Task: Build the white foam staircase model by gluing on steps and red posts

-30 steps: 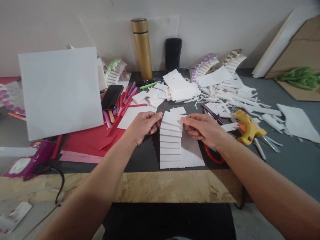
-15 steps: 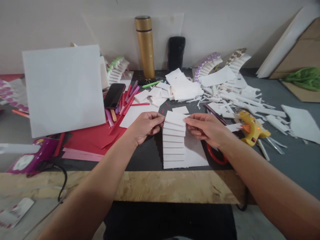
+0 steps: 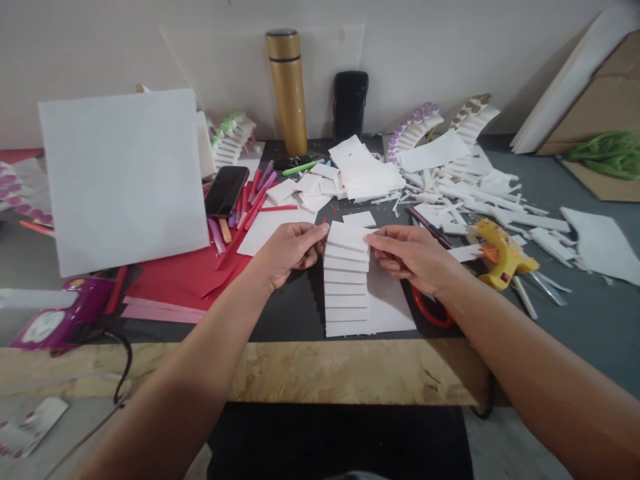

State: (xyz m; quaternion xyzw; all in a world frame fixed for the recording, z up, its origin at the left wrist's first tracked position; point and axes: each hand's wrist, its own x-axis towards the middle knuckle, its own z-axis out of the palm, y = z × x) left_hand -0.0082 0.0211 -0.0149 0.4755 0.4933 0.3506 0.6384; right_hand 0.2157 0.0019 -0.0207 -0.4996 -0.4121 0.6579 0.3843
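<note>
A small white model staircase [image 3: 346, 289], built of overlapping foam-board strips, lies in front of me on the dark tabletop. Its uppermost step [image 3: 349, 239] sits slightly askew. My left hand [image 3: 295, 252] pinches that step's left edge between thumb and fingers. On the opposite edge, my right hand [image 3: 407, 253] grips the same step, thumb nearest the top. A white sheet [image 3: 393, 310] extends to the right of the stairs, partly beneath my right hand's shadow. Below my right wrist shows a red looped handle [image 3: 431, 312], partly hidden by the forearm.
A yellow glue gun [image 3: 505, 260] lies right, near white offcuts [image 3: 465, 193]. A purple glue gun [image 3: 75, 313], red paper [image 3: 170, 277], phone [image 3: 227, 190] and upright white board [image 3: 125, 180] are left. A gold bottle [image 3: 287, 93] and curved stair models [image 3: 415, 130] stand behind.
The whole view has shifted very slightly. Both hands keep their hold on the top step, which shows no clear movement against the stairs.
</note>
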